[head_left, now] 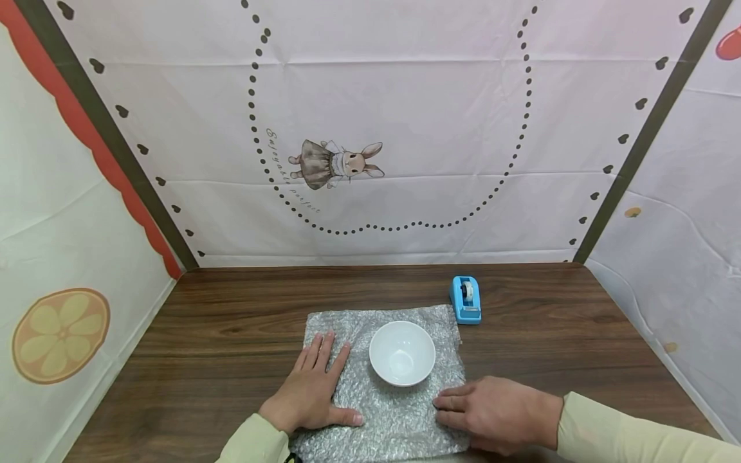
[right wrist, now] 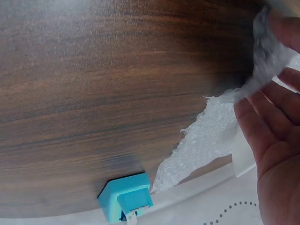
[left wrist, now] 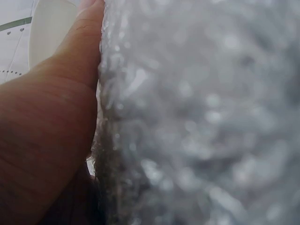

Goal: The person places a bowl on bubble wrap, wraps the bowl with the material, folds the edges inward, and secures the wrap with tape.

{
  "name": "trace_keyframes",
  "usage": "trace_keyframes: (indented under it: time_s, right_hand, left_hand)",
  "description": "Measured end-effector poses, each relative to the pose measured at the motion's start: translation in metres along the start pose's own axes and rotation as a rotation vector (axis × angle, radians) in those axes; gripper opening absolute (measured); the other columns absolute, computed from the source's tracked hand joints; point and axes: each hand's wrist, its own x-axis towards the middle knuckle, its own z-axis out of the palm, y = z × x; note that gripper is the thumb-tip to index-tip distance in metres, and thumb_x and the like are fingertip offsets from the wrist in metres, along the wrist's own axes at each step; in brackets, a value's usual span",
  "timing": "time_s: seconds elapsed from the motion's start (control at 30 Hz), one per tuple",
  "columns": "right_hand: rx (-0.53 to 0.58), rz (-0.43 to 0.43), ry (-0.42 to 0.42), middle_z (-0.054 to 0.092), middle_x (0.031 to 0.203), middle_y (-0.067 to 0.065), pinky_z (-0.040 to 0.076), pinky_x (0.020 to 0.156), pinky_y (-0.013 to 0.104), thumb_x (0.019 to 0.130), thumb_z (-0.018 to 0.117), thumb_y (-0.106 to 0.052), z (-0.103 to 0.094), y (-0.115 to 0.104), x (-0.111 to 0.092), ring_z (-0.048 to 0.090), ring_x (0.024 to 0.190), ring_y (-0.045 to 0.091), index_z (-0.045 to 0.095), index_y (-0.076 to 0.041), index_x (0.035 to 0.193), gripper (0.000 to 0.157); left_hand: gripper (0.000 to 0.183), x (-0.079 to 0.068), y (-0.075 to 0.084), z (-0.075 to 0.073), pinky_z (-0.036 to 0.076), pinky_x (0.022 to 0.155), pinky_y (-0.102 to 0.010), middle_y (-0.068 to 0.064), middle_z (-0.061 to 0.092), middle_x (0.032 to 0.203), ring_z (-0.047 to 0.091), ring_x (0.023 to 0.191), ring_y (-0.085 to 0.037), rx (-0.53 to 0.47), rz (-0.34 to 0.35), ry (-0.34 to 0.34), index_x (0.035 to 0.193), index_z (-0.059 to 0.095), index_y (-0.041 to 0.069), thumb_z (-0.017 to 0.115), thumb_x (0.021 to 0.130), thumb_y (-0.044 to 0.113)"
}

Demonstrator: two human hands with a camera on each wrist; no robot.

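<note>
A sheet of bubble wrap (head_left: 390,427) lies on the wooden table, and a white bowl (head_left: 402,354) stands upright on it. My left hand (head_left: 309,392) rests on the wrap's left side, fingers spread and thumb pointing toward the middle. The left wrist view is mostly filled by blurred bubble wrap (left wrist: 197,103), with part of the bowl (left wrist: 49,33) behind the thumb. At the near right edge, my right hand (head_left: 498,411) holds the wrap between thumb and fingers. A raised flap of bubble wrap (right wrist: 267,56) shows there in the right wrist view.
A blue tape dispenser (head_left: 466,300) with a roll of tape stands just beyond the wrap's far right corner. Dark wooden table (head_left: 538,321) extends on both sides of the wrap. Printed white cloth (head_left: 440,128) hangs behind the table and at its sides.
</note>
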Motion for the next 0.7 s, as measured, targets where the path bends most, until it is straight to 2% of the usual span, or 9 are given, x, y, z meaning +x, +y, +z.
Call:
trace_keyframes:
  time_s: [0.1,0.2,0.43,0.5,0.7]
  right_hand:
    - [0.008,0.004,0.017,0.064,0.148,0.000,0.059,0.095,0.024,0.100,0.070,-0.029,0.0019,-0.0018,-0.0001,0.065,0.132,0.012,0.060,-0.017,0.145,0.047]
    - [0.027,0.010,-0.001,0.063,0.149,0.000,0.060,0.094,0.025,0.099,0.071,-0.024,0.0027,-0.0031,0.0000,0.065,0.132,0.012,0.058,-0.017,0.147,0.050]
    - [-0.133,-0.003,0.033,0.065,0.146,-0.003,0.058,0.092,0.021,0.086,0.084,-0.016,0.0040,-0.0052,0.0000,0.065,0.130,0.008,0.061,-0.018,0.142,0.061]
    - [-0.146,-0.005,0.044,0.066,0.145,-0.004,0.058,0.093,0.020,0.083,0.086,-0.015,0.0041,-0.0047,-0.0002,0.065,0.129,0.008,0.063,-0.018,0.141,0.062]
    - [-0.073,-0.005,0.052,0.067,0.143,-0.004,0.058,0.094,0.021,0.081,0.086,-0.009,0.0017,-0.0002,-0.0010,0.067,0.128,0.008,0.065,-0.018,0.139,0.062]
  left_hand:
    - [0.128,-0.0002,-0.0001,-0.0001,0.013,0.129,-0.065,-0.026,0.003,0.175,0.002,0.162,-0.049,-0.003,0.000,0.002,0.167,0.023,0.010,0.074,0.074,0.080]
    - [0.127,-0.0005,-0.0004,-0.0003,0.013,0.129,-0.065,-0.025,0.003,0.175,0.002,0.162,-0.049,-0.005,-0.004,-0.001,0.167,0.023,0.010,0.075,0.074,0.080]
    - [0.127,0.0002,-0.0010,-0.0002,0.012,0.129,-0.065,-0.026,0.002,0.175,0.001,0.162,-0.049,-0.007,-0.005,-0.005,0.167,0.022,0.010,0.075,0.074,0.079]
    - [0.127,0.0004,-0.0009,-0.0001,0.012,0.129,-0.065,-0.026,0.002,0.175,0.001,0.162,-0.049,-0.008,-0.004,-0.006,0.167,0.022,0.010,0.075,0.074,0.079]
    - [0.128,0.0005,-0.0005,-0.0007,0.012,0.129,-0.065,-0.026,0.002,0.175,0.001,0.162,-0.049,0.000,-0.005,-0.004,0.167,0.022,0.010,0.075,0.074,0.080]
